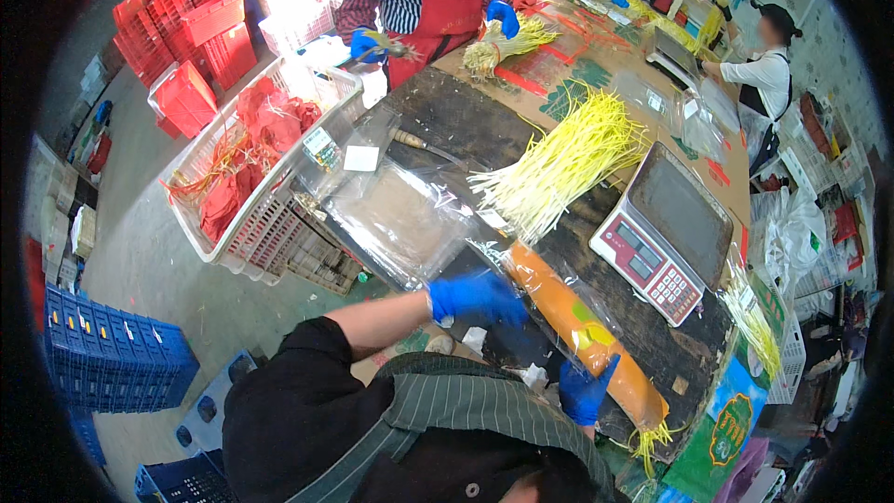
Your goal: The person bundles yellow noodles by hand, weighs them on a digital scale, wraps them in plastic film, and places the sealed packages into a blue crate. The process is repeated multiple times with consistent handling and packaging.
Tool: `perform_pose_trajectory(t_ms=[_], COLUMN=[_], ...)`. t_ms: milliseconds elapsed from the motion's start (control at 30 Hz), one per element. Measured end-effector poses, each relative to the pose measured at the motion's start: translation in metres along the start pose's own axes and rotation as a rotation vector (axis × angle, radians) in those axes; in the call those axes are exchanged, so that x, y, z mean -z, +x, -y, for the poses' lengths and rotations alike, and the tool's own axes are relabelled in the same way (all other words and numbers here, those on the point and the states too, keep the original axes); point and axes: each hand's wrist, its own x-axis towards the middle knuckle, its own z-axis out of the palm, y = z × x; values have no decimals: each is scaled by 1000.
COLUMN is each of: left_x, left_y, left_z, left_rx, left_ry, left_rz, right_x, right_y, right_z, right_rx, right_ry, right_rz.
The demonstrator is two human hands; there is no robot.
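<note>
Blue-gloved, my left hand (482,299) is blurred at the near table edge, beside the upper end of an orange printed sleeve (559,307) in clear plastic; its finger pose is unclear. My right hand (587,388), also blue-gloved, grips the sleeve's lower part. Yellow leafy tips (651,443) stick out of the sleeve's lower end. Beyond its upper end lies a loose pile of yellow chives (573,161), pale stems towards me. To the right stands a digital scale (649,258) with a bare metal pan. Clear plastic bags (398,216) lie on the left.
A knife (426,147) lies behind the bags. A white plastic basket (272,188) with red material stands left of the table. A small bundle (754,321) lies at the right edge. Across the table, a person in a red apron (447,7) handles bundles; others work farther back.
</note>
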Motion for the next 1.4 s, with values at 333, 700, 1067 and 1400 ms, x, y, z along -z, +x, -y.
perform_pose_trajectory(t_ms=[333,700,1067,1400], left_x=[279,279,180,134], left_y=[-6,45,11,-37], left_z=[-103,-95,-112,-90], left_rx=[-483,-1127,-1274,-995], left_ry=[-286,-153,-310,-191], left_rz=[-1253,-1485,-1224,-1327], right_x=[16,15,6,16], right_y=[21,34,54,67], right_z=[22,35,46,58], right_rx=[163,252,267,230], right_ry=[-53,-165,-290,-385], right_rz=[-206,-281,-292,-331])
